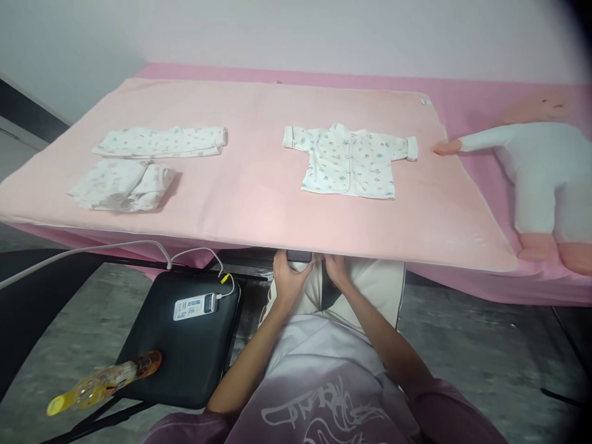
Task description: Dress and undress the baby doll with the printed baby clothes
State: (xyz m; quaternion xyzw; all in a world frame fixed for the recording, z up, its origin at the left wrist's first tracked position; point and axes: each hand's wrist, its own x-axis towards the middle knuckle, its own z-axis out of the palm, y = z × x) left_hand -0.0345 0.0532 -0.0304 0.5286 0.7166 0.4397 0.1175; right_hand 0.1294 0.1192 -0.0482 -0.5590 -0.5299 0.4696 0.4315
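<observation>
Below the near edge of the table, my left hand (290, 277) is closed around a dark flat phone (300, 255), only part of which shows. My right hand (337, 269) rests at my lap beside it, its fingers partly hidden by the table edge. Beyond both hands, a small white printed baby jacket (349, 161) lies flat and buttoned on the pink mat (250, 203), sleeves spread. To the left are a folded strip of white printed cloth (161, 142) and, nearer, a loosely bundled white garment (123, 185).
A baby doll (536, 160) in white lies at the right, one hand over the mat's edge. Left of my legs, a black stool (185, 351) bears a white power bank (194, 306) with a cable (157, 245) and a drink bottle (106, 382).
</observation>
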